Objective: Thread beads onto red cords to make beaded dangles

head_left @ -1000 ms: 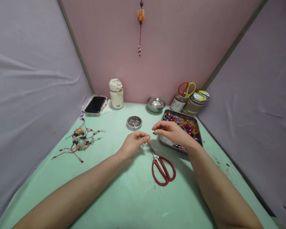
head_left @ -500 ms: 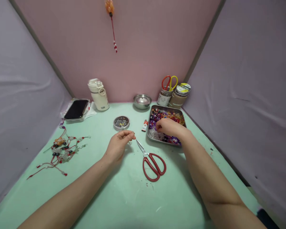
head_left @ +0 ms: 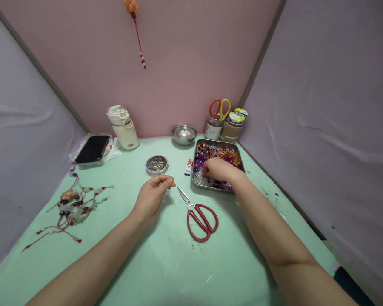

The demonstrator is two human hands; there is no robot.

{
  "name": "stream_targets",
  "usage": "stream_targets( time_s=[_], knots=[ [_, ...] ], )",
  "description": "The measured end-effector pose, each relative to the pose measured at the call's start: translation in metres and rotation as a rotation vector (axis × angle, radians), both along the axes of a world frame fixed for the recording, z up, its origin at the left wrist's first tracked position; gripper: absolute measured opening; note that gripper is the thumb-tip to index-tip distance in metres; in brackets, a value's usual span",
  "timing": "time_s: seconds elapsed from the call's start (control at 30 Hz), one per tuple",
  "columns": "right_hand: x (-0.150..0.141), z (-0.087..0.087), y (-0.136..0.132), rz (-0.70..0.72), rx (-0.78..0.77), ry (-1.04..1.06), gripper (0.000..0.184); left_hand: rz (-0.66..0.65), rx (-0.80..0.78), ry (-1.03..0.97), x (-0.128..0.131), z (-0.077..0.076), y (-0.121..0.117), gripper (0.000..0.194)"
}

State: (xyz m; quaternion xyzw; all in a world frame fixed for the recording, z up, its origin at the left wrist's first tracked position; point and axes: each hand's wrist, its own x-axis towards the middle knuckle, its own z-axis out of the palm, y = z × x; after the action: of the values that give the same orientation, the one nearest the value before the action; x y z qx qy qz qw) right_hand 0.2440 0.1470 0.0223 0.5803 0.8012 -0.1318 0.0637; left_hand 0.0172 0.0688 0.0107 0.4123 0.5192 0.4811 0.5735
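My left hand (head_left: 153, 193) is pinched closed over the table, left of the tips of the red-handled scissors (head_left: 201, 222). Small clear beads (head_left: 168, 192) show by its fingertips; any thread through them is too fine to see. Reaching into the metal tray (head_left: 194, 180), my right hand (head_left: 218, 169) has its fingers curled down among loose beads (head_left: 201, 177), clear and purple ones near them. Its fingertips are partly hidden, so I cannot see what they grip. The scissors lie on the table, their blades together, untouched by either hand.
A round container of small parts (head_left: 156, 165), a lighter (head_left: 188, 167) and a steel bowl (head_left: 184, 135) stand behind the hands. Beaded cords (head_left: 73, 206), a phone (head_left: 93, 149) and a cream bottle (head_left: 124, 127) are at left. Jars (head_left: 232, 127) stand behind the tray.
The whole view has shifted, so things appear further left. Both hands keep nearly the same places, the left still pinched and the right still in the bead tray.
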Motion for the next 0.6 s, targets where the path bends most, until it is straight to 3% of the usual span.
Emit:
stream_targets(
  time_s=[0.43,0.6],
  knots=[
    [-0.014,-0.004,-0.006,0.022,0.015,-0.182,0.027,-0.005,-0.002,-0.011,0.0,-0.002,0.0,0.034],
    [-0.018,0.004,-0.011,0.006,0.018,-0.193,0.022,-0.006,0.018,0.012,-0.002,-0.005,0.001,0.035]
  ],
)
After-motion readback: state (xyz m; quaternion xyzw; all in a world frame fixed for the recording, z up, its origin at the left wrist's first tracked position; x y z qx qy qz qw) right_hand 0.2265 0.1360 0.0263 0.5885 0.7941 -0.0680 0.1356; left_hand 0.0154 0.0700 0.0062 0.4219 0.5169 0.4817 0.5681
